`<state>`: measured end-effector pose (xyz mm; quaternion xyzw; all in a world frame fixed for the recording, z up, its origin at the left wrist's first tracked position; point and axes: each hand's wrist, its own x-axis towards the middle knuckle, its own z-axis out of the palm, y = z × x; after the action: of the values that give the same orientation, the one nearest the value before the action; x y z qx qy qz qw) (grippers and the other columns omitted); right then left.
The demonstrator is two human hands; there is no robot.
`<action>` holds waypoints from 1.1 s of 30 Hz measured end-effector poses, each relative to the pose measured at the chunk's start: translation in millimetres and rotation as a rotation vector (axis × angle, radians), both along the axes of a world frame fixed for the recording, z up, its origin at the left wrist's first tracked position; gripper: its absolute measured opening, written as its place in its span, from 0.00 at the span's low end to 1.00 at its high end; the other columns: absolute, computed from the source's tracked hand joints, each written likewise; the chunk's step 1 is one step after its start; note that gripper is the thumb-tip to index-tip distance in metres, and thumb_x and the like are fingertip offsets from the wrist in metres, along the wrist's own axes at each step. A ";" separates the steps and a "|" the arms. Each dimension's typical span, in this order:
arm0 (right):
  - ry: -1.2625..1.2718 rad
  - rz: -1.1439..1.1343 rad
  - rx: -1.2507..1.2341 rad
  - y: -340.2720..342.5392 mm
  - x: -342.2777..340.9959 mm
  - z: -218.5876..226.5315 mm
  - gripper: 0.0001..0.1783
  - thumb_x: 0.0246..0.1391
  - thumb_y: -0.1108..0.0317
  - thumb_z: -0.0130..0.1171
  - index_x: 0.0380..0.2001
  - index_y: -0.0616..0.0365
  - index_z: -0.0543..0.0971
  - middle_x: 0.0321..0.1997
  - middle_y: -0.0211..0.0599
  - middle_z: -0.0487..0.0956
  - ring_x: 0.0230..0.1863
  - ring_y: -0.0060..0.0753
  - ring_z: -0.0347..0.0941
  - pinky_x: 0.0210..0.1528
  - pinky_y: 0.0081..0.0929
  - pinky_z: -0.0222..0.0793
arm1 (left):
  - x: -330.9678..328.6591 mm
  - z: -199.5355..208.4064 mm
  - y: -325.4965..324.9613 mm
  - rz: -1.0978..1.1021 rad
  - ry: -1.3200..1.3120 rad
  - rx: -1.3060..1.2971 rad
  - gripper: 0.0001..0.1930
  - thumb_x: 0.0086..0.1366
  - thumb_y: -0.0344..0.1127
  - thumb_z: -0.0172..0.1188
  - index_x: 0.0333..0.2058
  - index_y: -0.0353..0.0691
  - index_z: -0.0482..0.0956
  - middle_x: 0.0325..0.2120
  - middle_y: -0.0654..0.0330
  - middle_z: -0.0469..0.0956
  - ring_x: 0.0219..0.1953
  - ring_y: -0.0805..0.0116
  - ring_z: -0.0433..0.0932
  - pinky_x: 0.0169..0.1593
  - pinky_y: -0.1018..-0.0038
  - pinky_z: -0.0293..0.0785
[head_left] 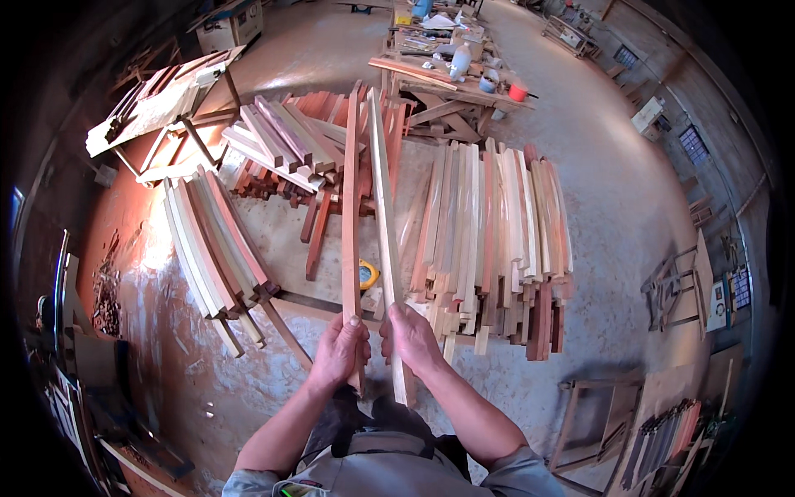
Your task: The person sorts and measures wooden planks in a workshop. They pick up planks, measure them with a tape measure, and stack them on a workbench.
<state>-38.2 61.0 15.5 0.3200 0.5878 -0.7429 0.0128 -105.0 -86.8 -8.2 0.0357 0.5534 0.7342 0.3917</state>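
Note:
My left hand (340,349) is closed round the near part of a long reddish wooden strip (351,207), which points away from me over the table. In my right hand (411,338) is a paler wooden strip (383,199), gripped near its lower end. The two strips run side by side with a narrow gap between them, closer together at their far ends. Just past my hands a yellow tape measure (368,273) lies on the tabletop (290,240), partly hidden by the reddish strip.
A stack of mixed pale and reddish strips (497,232) lies to the right. A smaller bundle (217,248) rests at the left, and short blocks (281,141) are heaped behind. Farther off stand a cluttered workbench (489,95) with a red container (517,91) and a slanted table (157,112).

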 end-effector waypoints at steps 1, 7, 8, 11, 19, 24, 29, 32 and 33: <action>-0.024 -0.012 0.102 2.1 1.3 -4.2 0.23 0.68 0.49 0.44 0.37 0.61 0.71 0.25 0.34 0.72 0.17 0.24 0.71 0.17 0.25 0.67 | 0.9 -2.0 7.1 0.001 0.002 -0.006 0.19 0.72 0.51 0.51 0.38 0.39 0.68 0.27 0.65 0.72 0.22 0.76 0.73 0.26 0.77 0.73; 0.025 -0.048 0.474 14.1 2.1 -35.7 0.19 0.65 0.60 0.49 0.46 0.68 0.71 0.34 0.53 0.78 0.35 0.51 0.78 0.39 0.40 0.72 | 2.8 -11.3 32.0 0.000 -0.012 -0.006 0.19 0.73 0.49 0.50 0.45 0.36 0.68 0.27 0.64 0.72 0.23 0.75 0.73 0.27 0.77 0.73; 0.027 -0.051 0.498 13.5 2.1 -37.1 0.18 0.64 0.61 0.48 0.46 0.67 0.71 0.32 0.49 0.77 0.34 0.45 0.76 0.38 0.38 0.71 | 0.9 -14.7 35.5 0.001 -0.024 -0.008 0.19 0.73 0.49 0.50 0.47 0.36 0.68 0.27 0.64 0.72 0.23 0.74 0.73 0.27 0.77 0.73; 0.020 -0.051 0.524 12.1 2.8 -33.2 0.16 0.63 0.64 0.48 0.47 0.65 0.72 0.30 0.42 0.76 0.31 0.34 0.74 0.36 0.34 0.69 | -0.1 -23.1 41.9 0.002 -0.033 -0.009 0.20 0.72 0.50 0.51 0.48 0.36 0.69 0.28 0.63 0.73 0.23 0.73 0.74 0.27 0.76 0.73; 0.079 -0.074 0.410 10.8 7.5 -31.2 0.12 0.62 0.65 0.51 0.39 0.65 0.71 0.26 0.45 0.76 0.28 0.39 0.75 0.31 0.36 0.70 | -3.2 -50.9 46.0 -0.020 -0.170 0.072 0.20 0.72 0.48 0.52 0.49 0.35 0.70 0.27 0.63 0.73 0.25 0.73 0.74 0.29 0.75 0.73; 0.045 -0.059 0.241 9.8 8.5 -24.8 0.10 0.63 0.66 0.48 0.39 0.63 0.73 0.27 0.32 0.73 0.27 0.23 0.69 0.32 0.26 0.67 | -3.6 -50.2 44.7 -0.031 -0.213 0.085 0.20 0.74 0.48 0.46 0.44 0.34 0.70 0.27 0.59 0.74 0.28 0.69 0.75 0.33 0.73 0.74; 0.102 -0.129 -0.079 15.9 10.3 -33.0 0.10 0.65 0.66 0.47 0.41 0.61 0.74 0.30 0.29 0.74 0.27 0.20 0.70 0.29 0.22 0.67 | -8.8 -50.2 44.5 -0.065 -0.356 0.143 0.20 0.74 0.46 0.41 0.50 0.35 0.68 0.31 0.55 0.77 0.29 0.65 0.76 0.37 0.68 0.76; 0.096 -0.112 -0.033 21.2 12.5 -28.5 0.14 0.65 0.65 0.48 0.47 0.61 0.74 0.33 0.31 0.75 0.28 0.20 0.71 0.29 0.20 0.68 | -11.9 -60.9 43.6 -0.113 -0.421 0.226 0.21 0.74 0.45 0.41 0.57 0.37 0.65 0.38 0.52 0.78 0.33 0.63 0.78 0.39 0.66 0.78; 0.086 -0.097 -0.110 25.3 12.4 -27.3 0.17 0.65 0.65 0.47 0.52 0.61 0.73 0.36 0.33 0.76 0.29 0.20 0.73 0.28 0.20 0.70 | -12.6 -60.7 45.4 -0.115 -0.438 0.256 0.21 0.74 0.45 0.41 0.57 0.37 0.65 0.38 0.52 0.78 0.34 0.63 0.78 0.39 0.66 0.78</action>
<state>-25.8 86.3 -11.7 0.3149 0.5299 -0.7868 -0.0309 -117.6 -41.4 -68.9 -0.0436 0.3552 0.7650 0.5355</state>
